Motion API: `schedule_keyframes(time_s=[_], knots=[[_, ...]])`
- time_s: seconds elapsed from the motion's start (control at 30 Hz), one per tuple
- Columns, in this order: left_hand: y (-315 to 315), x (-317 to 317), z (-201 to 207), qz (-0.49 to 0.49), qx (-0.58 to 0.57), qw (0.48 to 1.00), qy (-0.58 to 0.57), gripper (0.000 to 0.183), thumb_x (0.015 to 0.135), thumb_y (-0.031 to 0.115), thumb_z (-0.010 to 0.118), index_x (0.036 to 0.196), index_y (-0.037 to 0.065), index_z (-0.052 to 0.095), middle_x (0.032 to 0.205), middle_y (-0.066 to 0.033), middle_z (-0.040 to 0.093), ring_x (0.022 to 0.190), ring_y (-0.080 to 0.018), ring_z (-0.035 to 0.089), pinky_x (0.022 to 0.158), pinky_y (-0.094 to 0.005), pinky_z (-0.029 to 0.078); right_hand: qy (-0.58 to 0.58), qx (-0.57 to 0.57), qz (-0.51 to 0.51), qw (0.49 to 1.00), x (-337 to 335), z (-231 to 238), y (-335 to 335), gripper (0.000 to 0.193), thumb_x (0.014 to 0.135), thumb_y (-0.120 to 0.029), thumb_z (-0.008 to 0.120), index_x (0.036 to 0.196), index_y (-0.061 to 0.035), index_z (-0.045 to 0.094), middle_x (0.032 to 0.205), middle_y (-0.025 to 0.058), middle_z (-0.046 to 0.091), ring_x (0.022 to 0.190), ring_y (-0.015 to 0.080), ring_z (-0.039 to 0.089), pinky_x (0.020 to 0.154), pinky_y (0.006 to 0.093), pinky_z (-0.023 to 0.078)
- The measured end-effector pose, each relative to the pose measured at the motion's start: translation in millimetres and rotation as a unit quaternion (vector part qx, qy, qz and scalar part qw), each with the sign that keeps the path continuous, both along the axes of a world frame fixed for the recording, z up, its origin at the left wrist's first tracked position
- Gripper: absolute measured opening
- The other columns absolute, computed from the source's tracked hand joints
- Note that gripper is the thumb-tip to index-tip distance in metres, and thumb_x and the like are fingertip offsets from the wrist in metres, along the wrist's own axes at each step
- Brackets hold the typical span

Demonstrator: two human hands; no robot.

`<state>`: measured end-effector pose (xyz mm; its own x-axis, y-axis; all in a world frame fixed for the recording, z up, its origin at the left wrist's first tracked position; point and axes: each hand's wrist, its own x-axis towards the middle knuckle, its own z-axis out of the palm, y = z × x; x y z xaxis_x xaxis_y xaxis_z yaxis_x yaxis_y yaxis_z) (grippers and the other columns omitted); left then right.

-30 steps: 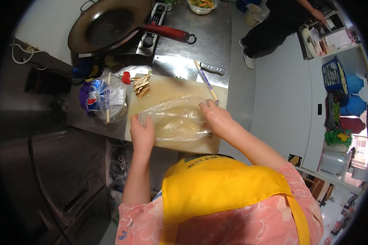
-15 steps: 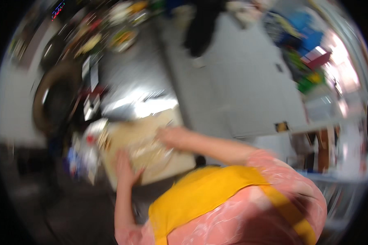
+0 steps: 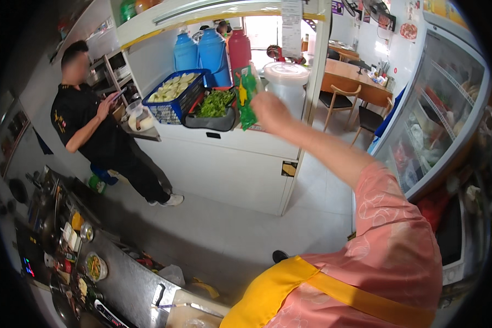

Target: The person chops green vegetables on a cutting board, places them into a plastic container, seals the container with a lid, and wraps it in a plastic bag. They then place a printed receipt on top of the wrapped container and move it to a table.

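My right arm stretches across to the counter. My right hand [image 3: 271, 112] is closed at the right edge of a green plastic packet [image 3: 247, 98] with a yellow patch, its fingertips partly hidden. The packet stands upright beside a dark tray [image 3: 190, 119] of leafy greens [image 3: 216, 104]. Just beyond my hand is a white tub with a clear lid [image 3: 286, 74]. My left hand is out of view. At the lower edge lies part of a pale cutting board [image 3: 194, 316], with a thin long-handled tool [image 3: 183, 305] across it.
A blue basket [image 3: 167, 113] of pale cut vegetables and blue and red jugs [image 3: 212, 57] stand on the counter. A co-worker in black [image 3: 101, 117] stands at left holding a phone. A steel worktop [image 3: 128, 273] carries a bowl [image 3: 95, 267]. A glass-door fridge [image 3: 440, 101] is at right.
Both hands were on the cutting board. Now the view has turned toward the counter, my right hand has reached up to the green packet, and my left hand has left the view.
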<state>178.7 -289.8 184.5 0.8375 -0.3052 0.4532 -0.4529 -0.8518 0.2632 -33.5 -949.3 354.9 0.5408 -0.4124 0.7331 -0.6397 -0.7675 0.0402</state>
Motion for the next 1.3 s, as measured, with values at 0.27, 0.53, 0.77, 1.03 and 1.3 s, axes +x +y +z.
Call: schedule_keyframes(time_s=[0.27,0.53,0.77,1.03,1.3], knots=[[-287,-17,32,-0.342,-0.171,0.924,0.025,0.032,0.081,0.0,0.065,0.111,-0.005,0.055,0.133,-0.0251,0.05,0.127,-0.0432,0.047,0.106,-0.0495,0.038,0.079,0.165,-0.156,0.971,-95,69,-108,0.022,0.08,0.001,0.055,0.096,0.0001,0.069,0.11,0.0231,0.064,0.109,0.0376,0.061,0.094,0.0466,0.049],[-456,-93,90,-0.542,-0.155,0.826,0.012,0.035,0.075,0.001,0.071,0.107,-0.001,0.058,0.13,-0.0231,0.052,0.126,-0.0445,0.049,0.1,-0.0489,0.044,0.07,0.073,-0.11,0.989,-103,81,-115,0.022,0.073,0.008,0.054,0.091,0.0019,0.063,0.104,0.0204,0.062,0.107,0.0378,0.058,0.094,0.046,0.046],[-519,-105,144,-0.571,-0.37,0.73,0.064,0.088,0.071,0.014,0.084,0.144,0.001,0.037,0.144,-0.0208,0.045,0.132,-0.0388,0.046,0.108,-0.0458,0.037,0.062,0.075,0.236,0.967,-117,83,-22,0.017,0.071,0.005,0.058,0.086,-0.0018,0.055,0.092,0.0124,0.055,0.095,0.0308,0.056,0.086,0.0427,0.045],[-541,-66,168,-0.607,-0.339,0.537,0.477,0.011,0.095,0.009,0.064,0.097,-0.001,0.068,0.093,-0.0146,0.073,0.081,-0.024,0.073,0.065,-0.0307,0.058,-0.253,0.057,0.232,0.938,-112,124,-25,0.036,0.087,-0.01,0.069,0.118,-0.0027,0.052,0.114,0.0125,0.056,0.105,0.0233,0.057,0.087,0.0358,0.049],[-566,-62,145,-0.522,-0.267,0.473,0.658,0.021,0.1,0.015,0.055,0.111,0.0,0.062,0.094,-0.0166,0.072,0.082,-0.028,0.073,0.057,-0.034,0.059,-0.46,0.261,0.129,0.839,-93,179,-98,0.034,0.089,-0.017,0.067,0.107,0.0112,0.064,0.091,0.0146,0.067,0.083,0.0177,0.061,0.07,0.0329,0.05]])
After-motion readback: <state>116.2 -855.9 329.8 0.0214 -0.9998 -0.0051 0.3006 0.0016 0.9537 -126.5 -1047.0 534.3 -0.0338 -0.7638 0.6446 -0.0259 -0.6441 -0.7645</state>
